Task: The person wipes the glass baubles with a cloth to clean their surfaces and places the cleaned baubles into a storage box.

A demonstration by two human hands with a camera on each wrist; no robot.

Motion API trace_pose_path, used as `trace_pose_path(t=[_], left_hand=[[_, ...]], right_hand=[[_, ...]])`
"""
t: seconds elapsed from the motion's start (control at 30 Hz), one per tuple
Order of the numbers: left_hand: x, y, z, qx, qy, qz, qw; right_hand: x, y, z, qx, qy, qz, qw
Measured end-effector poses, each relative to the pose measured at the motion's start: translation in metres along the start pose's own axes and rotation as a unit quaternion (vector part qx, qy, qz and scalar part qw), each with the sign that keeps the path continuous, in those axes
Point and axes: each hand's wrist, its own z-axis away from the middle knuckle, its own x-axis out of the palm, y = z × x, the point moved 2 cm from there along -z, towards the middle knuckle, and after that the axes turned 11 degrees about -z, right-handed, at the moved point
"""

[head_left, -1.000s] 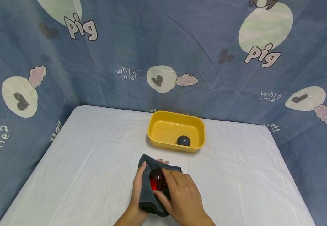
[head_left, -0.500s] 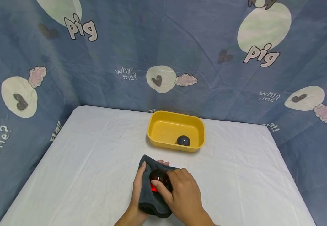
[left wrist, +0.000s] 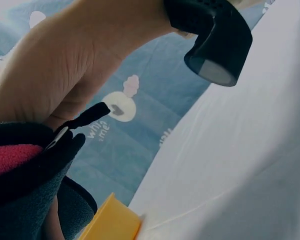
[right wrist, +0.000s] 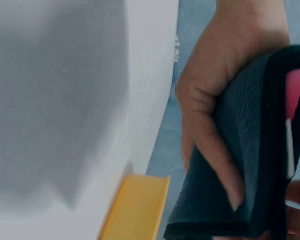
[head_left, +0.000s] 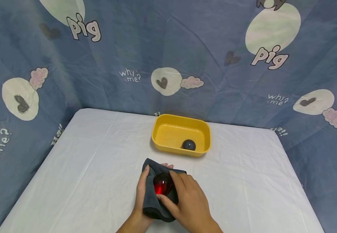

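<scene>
My left hand (head_left: 140, 195) holds a dark grey cloth (head_left: 152, 207) from beneath, its thumb along the left edge and some fingertips showing past the far side. A glossy dark red ball (head_left: 161, 184) lies on the cloth. Curled over the ball's right side, my right hand (head_left: 191, 200) grips it with the thumb at the lower edge and the fingers at the upper right. Both wrist views show the cloth (right wrist: 235, 130) folded, with a dark border, a small white tag and pink-red material inside; the ball is hidden there.
Beyond the hands, a yellow tray (head_left: 181, 119) stands on the white-covered table (head_left: 107, 161), with a dark ball (head_left: 189, 144) in its near right part. A blue printed curtain (head_left: 168, 38) surrounds the table's back and sides.
The right thumb slid up over the red ball, then came back down to its lower edge, with the fingers shifting along its right side. The left hand and cloth stay nearly still.
</scene>
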Motion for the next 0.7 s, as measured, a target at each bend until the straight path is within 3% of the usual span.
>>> trace_pose_path(t=[0.17, 0.4, 0.7], left_hand=[[0.0015, 0.0004, -0.0004, 0.005, -0.011, 0.024, 0.9996], [0.0026, 0.0, 0.001, 0.008, -0.018, 0.037, 0.9991], [-0.0011, -0.002, 0.003, 0.001, -0.003, 0.024, 0.9997]], right_hand=[[0.0016, -0.0046, 0.0026, -0.05, 0.008, 0.013, 0.999], [0.0029, -0.0038, 0.0005, -0.068, 0.016, 0.005, 0.998], [0.0006, -0.0001, -0.006, -0.026, -0.021, -0.035, 0.999]])
